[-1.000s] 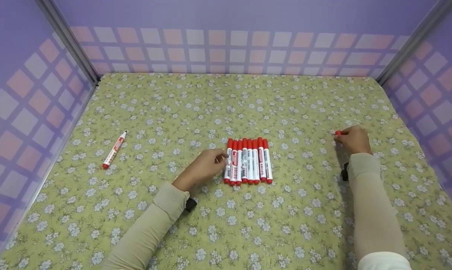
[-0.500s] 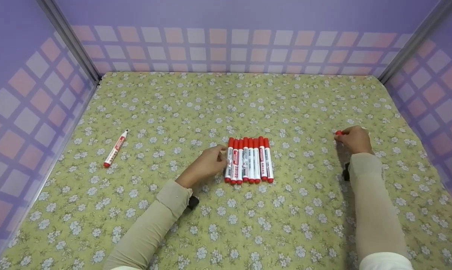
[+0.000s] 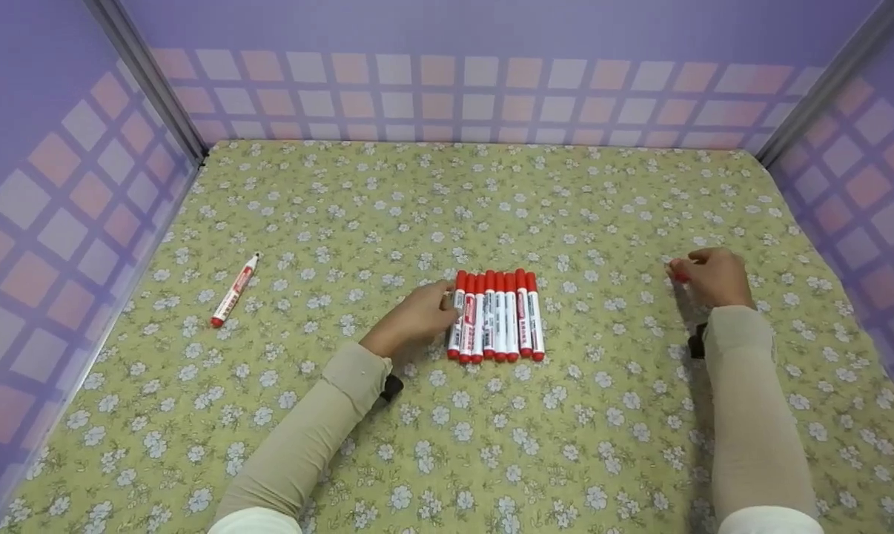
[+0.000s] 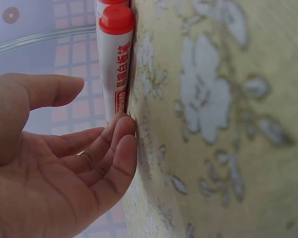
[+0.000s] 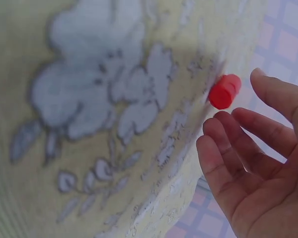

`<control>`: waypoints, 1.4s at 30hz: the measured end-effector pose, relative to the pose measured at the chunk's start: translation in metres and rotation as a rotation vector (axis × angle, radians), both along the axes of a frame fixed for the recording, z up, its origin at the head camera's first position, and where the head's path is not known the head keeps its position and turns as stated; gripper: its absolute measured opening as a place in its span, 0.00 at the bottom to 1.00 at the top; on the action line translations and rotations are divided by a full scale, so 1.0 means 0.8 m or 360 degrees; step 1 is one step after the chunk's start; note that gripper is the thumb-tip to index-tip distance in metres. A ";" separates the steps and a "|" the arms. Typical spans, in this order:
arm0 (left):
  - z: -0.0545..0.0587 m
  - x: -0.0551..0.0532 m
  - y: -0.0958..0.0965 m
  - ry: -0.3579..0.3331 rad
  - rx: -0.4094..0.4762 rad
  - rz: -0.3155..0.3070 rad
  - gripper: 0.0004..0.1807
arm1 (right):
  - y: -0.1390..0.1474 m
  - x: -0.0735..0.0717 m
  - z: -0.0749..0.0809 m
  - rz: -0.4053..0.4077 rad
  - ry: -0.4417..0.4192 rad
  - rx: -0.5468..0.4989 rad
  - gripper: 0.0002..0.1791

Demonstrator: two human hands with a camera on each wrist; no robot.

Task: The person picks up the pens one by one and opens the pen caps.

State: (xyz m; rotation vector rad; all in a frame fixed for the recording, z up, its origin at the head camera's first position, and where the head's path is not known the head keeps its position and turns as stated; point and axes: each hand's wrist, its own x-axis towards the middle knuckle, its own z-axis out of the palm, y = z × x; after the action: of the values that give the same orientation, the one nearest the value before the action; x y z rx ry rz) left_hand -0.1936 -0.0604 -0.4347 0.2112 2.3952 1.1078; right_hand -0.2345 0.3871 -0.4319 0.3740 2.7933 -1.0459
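Observation:
A row of several white whiteboard markers with red caps (image 3: 497, 315) lies side by side on the flowered cloth. At the row's left end is my left hand (image 3: 417, 315), its loosely bent fingertips beside the outermost marker (image 4: 115, 64) and its thumb held apart. Far to the right, a loose red marker cap (image 5: 222, 93) lies on the cloth. My right hand (image 3: 716, 278) is just beside that cap; in the right wrist view its thumb and fingers (image 5: 218, 161) are spread around the cap without gripping it. An uncapped marker (image 3: 234, 291) lies alone at the left, tip pointing away.
Yellow-green flowered cloth (image 3: 580, 460) covers the table. Purple panels with pink and white squares (image 3: 439, 81) stand along the back and both sides, with grey posts (image 3: 154, 81) at the corners.
My right thumb and fingers have come off the red cap, which they pinched before. My left fingers have moved slightly closer to the row. The head view has shifted a little.

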 end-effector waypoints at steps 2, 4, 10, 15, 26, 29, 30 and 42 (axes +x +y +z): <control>0.000 -0.004 0.003 -0.0028 -0.0014 0.0005 0.24 | 0.004 0.001 0.001 -0.0017 -0.0010 -0.0023 0.39; -0.001 -0.007 0.005 -0.0018 -0.0001 0.0006 0.19 | 0.007 0.001 0.002 -0.0008 0.0010 -0.0024 0.38; -0.005 -0.017 0.011 0.0048 0.0030 0.0026 0.21 | 0.008 -0.001 0.008 0.0057 0.0063 -0.0001 0.35; -0.009 -0.023 0.014 0.0067 -0.0017 0.0053 0.23 | 0.006 0.000 0.013 0.0118 0.0066 0.0006 0.34; -0.003 -0.023 0.017 -0.0008 0.0046 0.0180 0.20 | 0.004 0.002 0.014 0.0177 0.0054 0.0037 0.34; -0.002 -0.025 0.019 0.0019 0.0011 0.0181 0.18 | 0.002 0.002 0.014 0.0196 0.0063 0.0076 0.34; -0.002 -0.026 0.020 0.0035 -0.0008 0.0177 0.17 | 0.001 0.001 0.014 0.0201 0.0065 0.0088 0.34; -0.001 -0.030 0.019 0.0128 -0.0104 0.0217 0.07 | -0.013 0.001 0.021 0.0243 0.0109 0.0116 0.33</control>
State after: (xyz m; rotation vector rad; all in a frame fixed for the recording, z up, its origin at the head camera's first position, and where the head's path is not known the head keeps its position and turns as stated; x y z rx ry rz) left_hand -0.2176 -0.0453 -0.4358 0.0725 2.5451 1.0978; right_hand -0.2336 0.3766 -0.4148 0.1320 2.8729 -0.9427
